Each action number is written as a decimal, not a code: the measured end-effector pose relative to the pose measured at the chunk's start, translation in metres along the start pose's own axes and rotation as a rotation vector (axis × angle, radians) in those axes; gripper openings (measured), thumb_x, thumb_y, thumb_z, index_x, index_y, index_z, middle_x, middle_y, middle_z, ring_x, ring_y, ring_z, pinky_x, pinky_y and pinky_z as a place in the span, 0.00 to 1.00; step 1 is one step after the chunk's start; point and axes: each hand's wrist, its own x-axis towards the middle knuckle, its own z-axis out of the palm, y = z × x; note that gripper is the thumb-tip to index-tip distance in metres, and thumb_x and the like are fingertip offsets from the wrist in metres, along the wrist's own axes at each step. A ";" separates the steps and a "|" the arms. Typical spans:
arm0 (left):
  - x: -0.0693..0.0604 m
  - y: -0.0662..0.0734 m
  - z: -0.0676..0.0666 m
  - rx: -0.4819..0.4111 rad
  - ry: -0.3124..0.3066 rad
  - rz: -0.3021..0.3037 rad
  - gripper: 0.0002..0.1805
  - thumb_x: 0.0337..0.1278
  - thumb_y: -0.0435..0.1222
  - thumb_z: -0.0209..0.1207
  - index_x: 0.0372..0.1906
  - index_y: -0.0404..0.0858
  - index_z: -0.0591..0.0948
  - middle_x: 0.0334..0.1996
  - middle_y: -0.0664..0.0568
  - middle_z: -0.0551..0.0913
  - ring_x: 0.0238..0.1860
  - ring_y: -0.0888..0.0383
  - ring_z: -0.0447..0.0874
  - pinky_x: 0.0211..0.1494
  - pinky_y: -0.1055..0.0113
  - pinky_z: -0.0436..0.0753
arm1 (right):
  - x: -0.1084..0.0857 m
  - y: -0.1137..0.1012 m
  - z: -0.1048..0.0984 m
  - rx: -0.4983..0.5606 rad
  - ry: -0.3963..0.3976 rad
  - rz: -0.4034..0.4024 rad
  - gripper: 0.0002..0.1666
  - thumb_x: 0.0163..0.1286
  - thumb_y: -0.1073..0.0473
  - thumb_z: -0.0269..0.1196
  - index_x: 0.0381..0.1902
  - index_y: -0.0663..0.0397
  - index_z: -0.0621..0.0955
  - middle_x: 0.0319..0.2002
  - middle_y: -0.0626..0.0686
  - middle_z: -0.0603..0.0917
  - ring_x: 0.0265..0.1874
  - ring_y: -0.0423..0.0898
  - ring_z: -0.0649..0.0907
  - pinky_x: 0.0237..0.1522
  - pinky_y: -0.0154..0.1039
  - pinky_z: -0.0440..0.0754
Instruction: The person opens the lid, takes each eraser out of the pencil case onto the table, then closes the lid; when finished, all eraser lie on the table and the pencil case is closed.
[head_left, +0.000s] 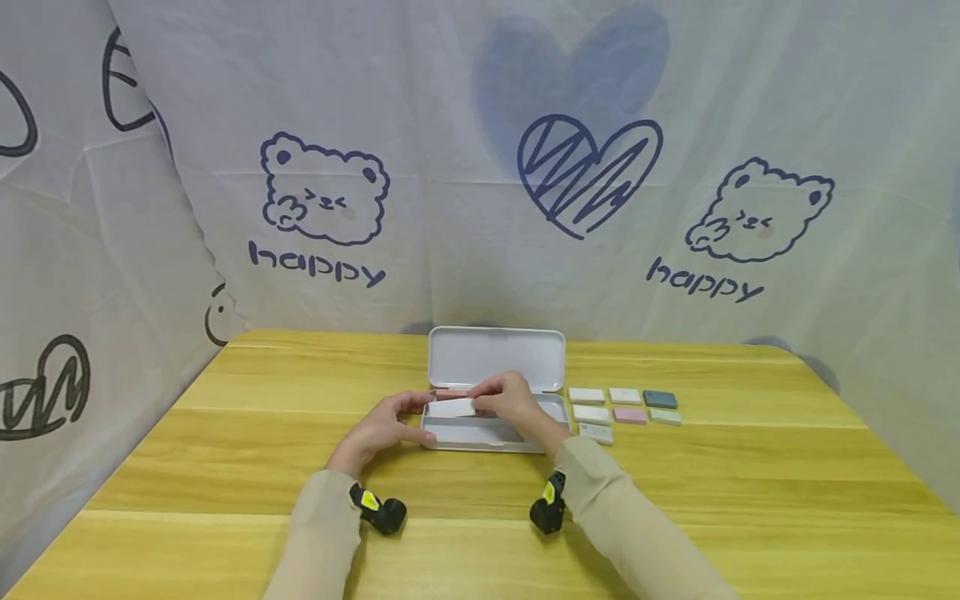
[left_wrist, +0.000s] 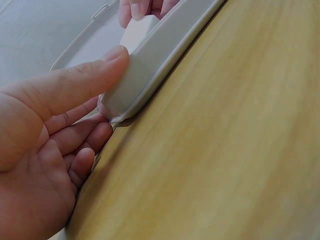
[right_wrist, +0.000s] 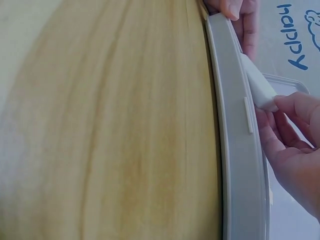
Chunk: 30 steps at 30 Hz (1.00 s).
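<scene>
A white pencil case (head_left: pixel 480 446) lies on the table with its lid (head_left: pixel 497 358) raised at the back. My left hand (head_left: pixel 382 429) holds the case's left end; in the left wrist view the thumb rests at the rim and the fingers bend around the corner. Between thumb and fingers, my right hand (head_left: pixel 513 404) pinches a white block like an eraser (head_left: pixel 452 407). This white eraser (right_wrist: pixel 259 82) is tilted over the left part of the case. Behind it, a pinkish piece (head_left: pixel 450 393) shows inside, partly hidden.
Right of the case, several small flat blocks lie in rows: white ones (head_left: pixel 586 394), a dark teal one (head_left: pixel 660 399), a pink one (head_left: pixel 630 415) and a pale green one (head_left: pixel 665 417). A printed cloth (head_left: pixel 450 250) hangs behind the wooden table (head_left: pixel 465 533).
</scene>
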 end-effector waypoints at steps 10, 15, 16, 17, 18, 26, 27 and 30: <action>-0.001 0.000 0.001 -0.016 -0.002 0.019 0.32 0.35 0.27 0.68 0.53 0.27 0.71 0.47 0.41 0.73 0.48 0.48 0.68 0.55 0.55 0.65 | -0.002 0.004 -0.006 0.073 0.043 0.002 0.07 0.53 0.74 0.60 0.32 0.73 0.81 0.26 0.58 0.82 0.19 0.40 0.79 0.29 0.36 0.79; -0.002 0.000 0.000 -0.021 0.001 0.008 0.32 0.35 0.27 0.68 0.54 0.27 0.71 0.47 0.40 0.73 0.48 0.47 0.67 0.55 0.54 0.64 | -0.005 0.007 -0.013 0.127 0.035 -0.009 0.09 0.51 0.75 0.59 0.33 0.76 0.80 0.23 0.56 0.82 0.19 0.40 0.79 0.29 0.36 0.79; -0.002 0.000 0.000 -0.021 0.000 0.004 0.33 0.35 0.27 0.68 0.54 0.27 0.71 0.48 0.40 0.73 0.49 0.47 0.67 0.56 0.54 0.63 | -0.005 0.008 -0.015 0.146 0.033 -0.006 0.09 0.51 0.75 0.59 0.33 0.77 0.80 0.22 0.55 0.82 0.19 0.40 0.79 0.29 0.36 0.79; -0.002 0.001 0.000 -0.018 0.001 -0.003 0.33 0.35 0.28 0.68 0.54 0.28 0.71 0.49 0.40 0.72 0.50 0.47 0.67 0.57 0.53 0.63 | -0.006 0.009 -0.017 0.159 0.034 -0.005 0.10 0.51 0.76 0.59 0.33 0.77 0.79 0.22 0.55 0.81 0.19 0.40 0.79 0.30 0.37 0.79; -0.002 0.001 0.000 -0.012 0.004 -0.009 0.34 0.35 0.28 0.68 0.55 0.29 0.71 0.50 0.40 0.72 0.50 0.47 0.66 0.57 0.53 0.63 | -0.007 0.009 -0.019 0.175 0.036 0.002 0.10 0.51 0.76 0.59 0.33 0.77 0.79 0.22 0.54 0.81 0.19 0.40 0.79 0.30 0.36 0.79; -0.002 0.000 0.001 -0.017 0.007 -0.011 0.34 0.34 0.29 0.69 0.55 0.30 0.71 0.50 0.40 0.72 0.50 0.47 0.67 0.56 0.54 0.64 | -0.014 0.013 -0.031 0.224 0.025 0.004 0.11 0.51 0.76 0.58 0.33 0.80 0.78 0.21 0.52 0.80 0.19 0.40 0.79 0.29 0.35 0.79; -0.002 0.000 0.001 -0.020 0.004 -0.011 0.34 0.34 0.29 0.69 0.55 0.30 0.71 0.51 0.40 0.72 0.50 0.47 0.67 0.56 0.53 0.64 | -0.015 0.013 -0.033 0.226 0.025 0.002 0.11 0.51 0.76 0.58 0.33 0.81 0.78 0.21 0.52 0.80 0.19 0.40 0.78 0.29 0.35 0.79; -0.001 -0.001 0.001 -0.021 -0.003 0.003 0.34 0.35 0.28 0.69 0.55 0.28 0.70 0.50 0.39 0.72 0.50 0.46 0.67 0.56 0.53 0.64 | -0.018 0.013 -0.036 0.256 0.025 -0.007 0.11 0.51 0.77 0.57 0.34 0.83 0.77 0.21 0.52 0.80 0.19 0.40 0.78 0.28 0.35 0.79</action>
